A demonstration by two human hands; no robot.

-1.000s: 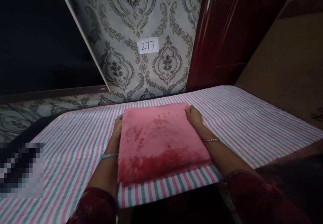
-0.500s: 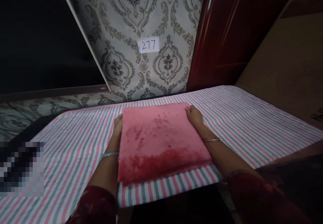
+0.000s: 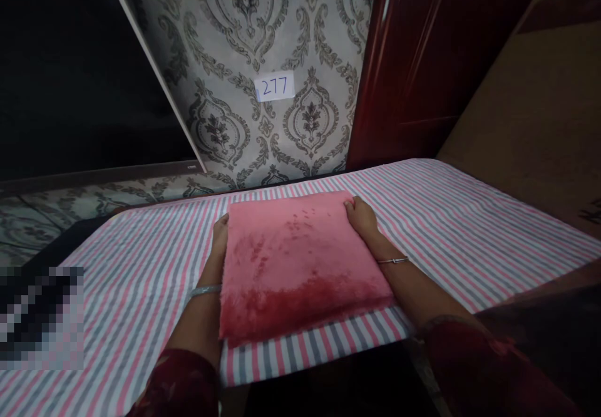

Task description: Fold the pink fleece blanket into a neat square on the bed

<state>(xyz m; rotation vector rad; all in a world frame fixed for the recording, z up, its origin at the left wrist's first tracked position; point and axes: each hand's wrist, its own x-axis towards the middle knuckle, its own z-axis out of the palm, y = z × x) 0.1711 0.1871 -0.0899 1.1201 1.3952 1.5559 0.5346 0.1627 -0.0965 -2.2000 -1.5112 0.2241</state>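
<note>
A square, flat piece of pink plush (image 3: 300,248) lies near the front edge of the striped tablecloth, its pile brushed to a darker red along the near side. I cannot tell if it is a folded cloth or a thin cushion. My left hand (image 3: 220,232) grips its left edge towards the far corner, with most fingers hidden behind the plush. At the far right corner, my right hand (image 3: 362,214) is closed on the edge, thumb on top and the other fingers tucked out of sight.
A pink, grey and white striped cloth (image 3: 451,216) covers the table. Behind it stand a patterned wall with a paper label (image 3: 275,86), a dark screen (image 3: 89,91) at left and a dark red door or panel (image 3: 413,66). A large brown cardboard surface (image 3: 535,110) leans at right.
</note>
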